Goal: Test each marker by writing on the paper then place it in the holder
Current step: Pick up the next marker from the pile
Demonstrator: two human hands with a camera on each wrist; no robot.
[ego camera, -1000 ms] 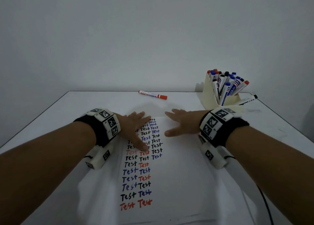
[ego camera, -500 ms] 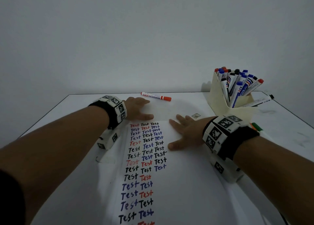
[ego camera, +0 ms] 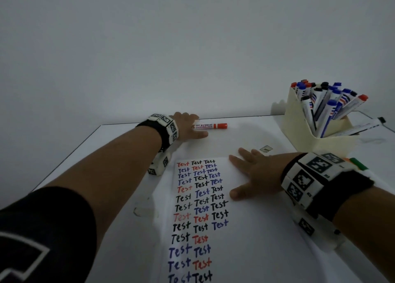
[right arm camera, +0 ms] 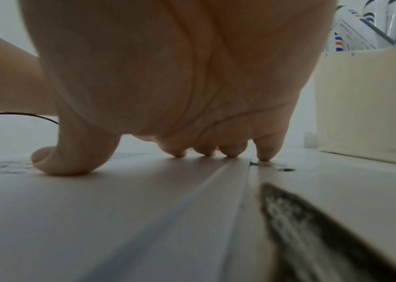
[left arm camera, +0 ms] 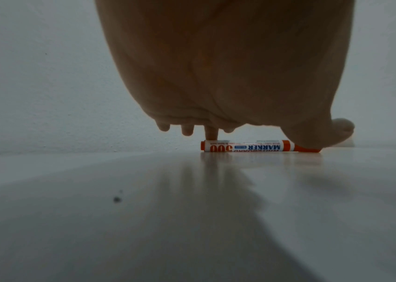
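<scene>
A red-capped whiteboard marker (ego camera: 210, 126) (left arm camera: 247, 147) lies on the white table near its far edge. My left hand (ego camera: 190, 125) (left arm camera: 264, 129) reaches over its left end. One fingertip (left arm camera: 210, 135) touches the barrel, and the thumb stands just in front of the cap. The other fingers hover above it without gripping. My right hand (ego camera: 248, 176) (right arm camera: 144, 148) lies flat on the paper (ego camera: 245, 229), fingers spread, beside columns of written "Test". The cream holder (ego camera: 299, 120) (right arm camera: 366, 106), at the far right, holds several markers.
A black-capped marker (ego camera: 363, 126) lies on the table to the right of the holder. A green and orange object (ego camera: 357, 163) shows behind my right wrist. A small tag (ego camera: 266, 148) lies beyond the paper. The wall rises right behind the table's far edge.
My left hand has left the paper and moved forward to the red marker at the far edge. The right hand has stayed flat on the paper.
</scene>
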